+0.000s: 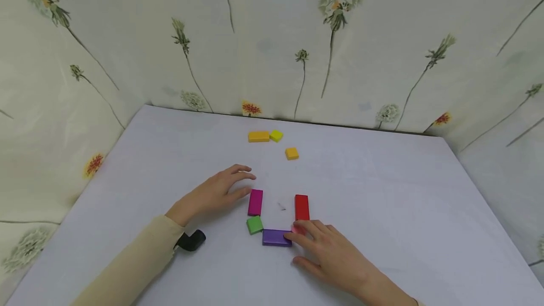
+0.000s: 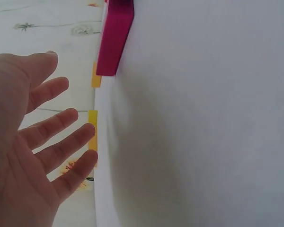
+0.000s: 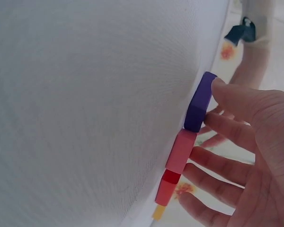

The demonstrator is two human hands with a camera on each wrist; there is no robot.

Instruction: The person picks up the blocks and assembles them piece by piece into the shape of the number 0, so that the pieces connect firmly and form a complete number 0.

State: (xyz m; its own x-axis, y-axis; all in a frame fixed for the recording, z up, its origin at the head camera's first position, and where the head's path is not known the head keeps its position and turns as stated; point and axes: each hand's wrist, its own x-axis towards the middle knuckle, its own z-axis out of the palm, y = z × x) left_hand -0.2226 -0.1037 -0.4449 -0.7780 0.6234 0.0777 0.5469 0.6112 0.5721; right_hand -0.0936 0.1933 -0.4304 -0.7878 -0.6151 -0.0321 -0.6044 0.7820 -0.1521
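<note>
My left hand (image 1: 214,191) hovers over the white table with spread fingers, its thumb close beside a magenta block (image 1: 255,203). Nothing lies in that hand, as the left wrist view shows. A green square block (image 1: 255,225) sits below the magenta one, near the corner of a purple block (image 1: 273,237). The right hand (image 1: 329,254) reaches over the purple block's right end with its index fingertip. Its other fingers extend over a pink block (image 3: 181,151), partly hidden in the head view. A red block (image 1: 301,207) stands beyond the pink one.
Farther back lie a long orange block (image 1: 259,137), a yellow square block (image 1: 276,135) and a small orange block (image 1: 292,153). A black device (image 1: 192,240) is at the left wrist. Flower-patterned cloth (image 1: 272,37) hangs behind the table.
</note>
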